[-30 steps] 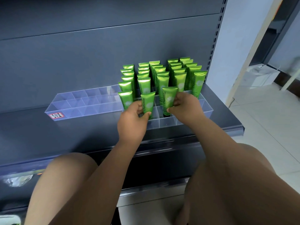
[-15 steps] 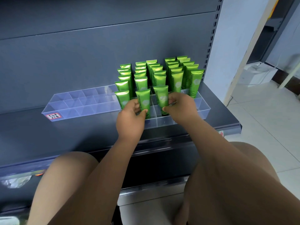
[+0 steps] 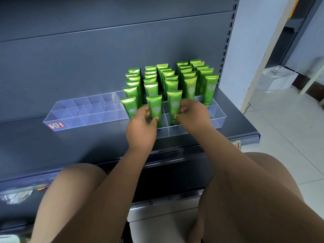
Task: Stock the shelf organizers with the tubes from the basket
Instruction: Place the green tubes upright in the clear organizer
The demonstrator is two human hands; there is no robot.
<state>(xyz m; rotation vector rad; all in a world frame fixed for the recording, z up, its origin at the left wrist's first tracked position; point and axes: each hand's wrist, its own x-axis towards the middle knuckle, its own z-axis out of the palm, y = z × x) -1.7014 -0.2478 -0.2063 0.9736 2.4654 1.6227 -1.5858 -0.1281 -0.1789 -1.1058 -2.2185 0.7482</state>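
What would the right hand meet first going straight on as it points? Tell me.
The right hand pinches the front tube. Going straight on, toward the back panel, it would probably meet the next standing tube in that row first. The gap between them is unclear.

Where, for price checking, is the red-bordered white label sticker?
Head view, left: the label sticker is stuck on the left clear plastic organizer, front-left corner, left of the green tubes.
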